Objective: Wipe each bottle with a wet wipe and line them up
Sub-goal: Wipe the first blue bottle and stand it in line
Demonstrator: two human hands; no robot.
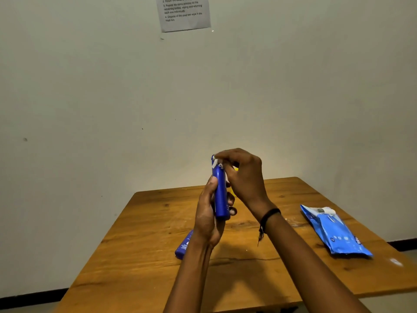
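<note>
My left hand (207, 213) grips a blue bottle (220, 193) upright above the wooden table (146, 245). My right hand (241, 175) is closed over the bottle's top, pressing a small piece of white wet wipe (214, 162) against it. A second blue bottle (184, 246) lies on its side on the table, partly hidden behind my left wrist. A bit of something yellow (234, 170) shows behind my right hand; I cannot tell what it is.
A blue pack of wet wipes (336, 231) lies flat near the table's right edge. A printed instruction sheet (184, 12) is taped to the wall behind the table. The wall stands close behind the far edge.
</note>
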